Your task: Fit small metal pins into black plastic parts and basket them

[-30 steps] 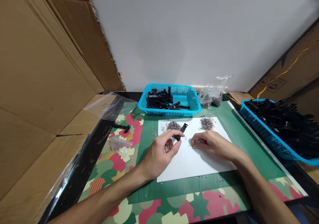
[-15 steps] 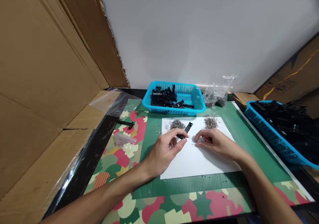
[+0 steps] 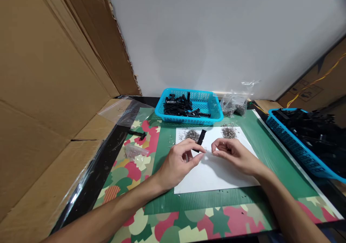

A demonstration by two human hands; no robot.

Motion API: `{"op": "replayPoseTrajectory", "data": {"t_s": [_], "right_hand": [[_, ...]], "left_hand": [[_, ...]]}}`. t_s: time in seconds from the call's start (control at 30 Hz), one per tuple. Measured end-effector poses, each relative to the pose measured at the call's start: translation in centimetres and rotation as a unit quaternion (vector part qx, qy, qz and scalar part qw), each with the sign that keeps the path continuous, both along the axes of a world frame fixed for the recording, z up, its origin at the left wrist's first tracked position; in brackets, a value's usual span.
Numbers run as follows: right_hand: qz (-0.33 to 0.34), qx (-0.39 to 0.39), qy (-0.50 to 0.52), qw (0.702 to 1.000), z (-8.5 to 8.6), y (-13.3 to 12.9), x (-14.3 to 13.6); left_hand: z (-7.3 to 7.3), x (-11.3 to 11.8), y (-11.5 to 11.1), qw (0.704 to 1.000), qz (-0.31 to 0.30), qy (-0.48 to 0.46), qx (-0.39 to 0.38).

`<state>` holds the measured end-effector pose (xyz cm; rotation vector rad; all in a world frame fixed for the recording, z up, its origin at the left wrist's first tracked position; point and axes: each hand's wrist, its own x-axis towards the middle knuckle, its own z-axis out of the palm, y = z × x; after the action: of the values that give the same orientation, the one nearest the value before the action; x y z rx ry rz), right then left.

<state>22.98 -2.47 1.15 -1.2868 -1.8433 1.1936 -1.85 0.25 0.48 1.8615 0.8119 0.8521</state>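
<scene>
Over the white paper sheet [image 3: 197, 181], my left hand [image 3: 178, 162] is closed on a slim black plastic part [image 3: 201, 138], which stands up at a slant behind the index finger. A tiny wire piece [image 3: 205, 149] shows beside the left fingertips. My right hand [image 3: 234, 154] is just to the right, its thumb and index finger brought together; whatever they pinch is too small to make out. Behind the left hand lies a pile of small metal springs [image 3: 193, 135]. A second pile of small metal pieces [image 3: 229, 132] lies beyond the right hand.
At the back, a blue basket [image 3: 189, 120] holds black parts, with clear bags [image 3: 235, 106] beside it. Another blue basket [image 3: 305, 160] full of black parts stands right. A black part [image 3: 137, 134] and plastic bag [image 3: 135, 151] lie left. Cardboard [image 3: 54, 73] walls the left side.
The black part has turned in my left hand and now shows a plain, flat face. My right hand's fingertips have shifted slightly, still close to the left ones.
</scene>
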Motion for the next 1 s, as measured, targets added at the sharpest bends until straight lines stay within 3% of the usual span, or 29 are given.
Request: {"op": "replayPoseTrajectory", "data": {"t_s": [0.17, 0.43, 0.6, 1.0], "right_hand": [[-0.028, -0.01, 0.148, 0.989, -0.3, -0.3, -2.3], [-0.036, -0.046, 0.196, 0.979, -1.2, -0.5, -3.8], [-0.05, -0.048, 0.204, 0.977, -1.6, -0.5, -3.6], [-0.138, 0.091, 0.128, 0.978, -1.6, -0.8, -4.0]], "left_hand": [[-0.2, -0.1, 0.0, 1.0, -0.004, -0.028, -0.006], [-0.1, -0.2, -0.4, 0.999, 0.011, -0.028, 0.033], [0.3, -0.2, -0.6, 1.0, 0.019, -0.016, 0.005], [0.7, -0.5, -0.6, 1.0, 0.009, 0.0, -0.022]]}}
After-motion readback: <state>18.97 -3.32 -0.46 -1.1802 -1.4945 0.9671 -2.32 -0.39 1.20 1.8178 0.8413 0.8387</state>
